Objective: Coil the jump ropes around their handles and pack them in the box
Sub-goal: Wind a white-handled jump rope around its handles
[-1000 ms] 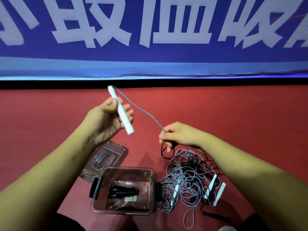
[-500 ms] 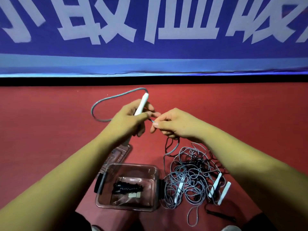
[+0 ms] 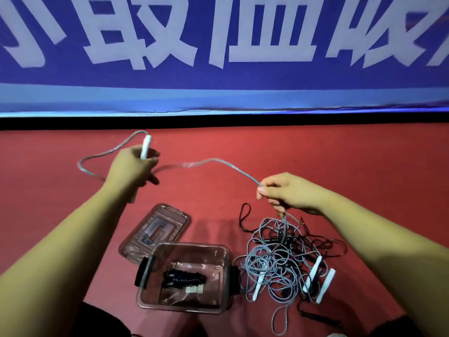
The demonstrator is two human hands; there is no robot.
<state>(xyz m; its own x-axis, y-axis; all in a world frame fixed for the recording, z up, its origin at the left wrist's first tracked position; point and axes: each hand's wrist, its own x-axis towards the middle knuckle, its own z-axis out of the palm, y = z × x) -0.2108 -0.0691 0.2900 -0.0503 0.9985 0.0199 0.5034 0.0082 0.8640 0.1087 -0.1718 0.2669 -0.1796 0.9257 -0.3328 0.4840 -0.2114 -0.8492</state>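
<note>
Left hand [image 3: 132, 166]: raised, grip clenched round a white handle [image 3: 145, 147]; its grey rope [image 3: 218, 164] loops loose, not yet coiled.
Lid [image 3: 155, 229]: off, lying just behind the box's left corner.
Box [image 3: 226, 271]: open, holding one coiled black rope [image 3: 184, 279].
Right hand [image 3: 289, 193]: held out lower, grip pinching the same grey rope.
Pile [image 3: 279, 263]: tangled ropes beside the box, three white handles showing; most of the work is likely left.

A white handle [image 3: 145, 148] stands nearly upright in the left hand [image 3: 132, 166]. Its grey rope [image 3: 213, 161] loops left, then spans across to the right hand [image 3: 289, 193] and drops into a tangle of grey and black ropes [image 3: 279, 259] holding 3 more white handles [image 3: 313, 273]. Just beside the tangle, the clear box [image 3: 194, 245], lid off, contains 1 coiled black rope [image 3: 184, 279].
</note>
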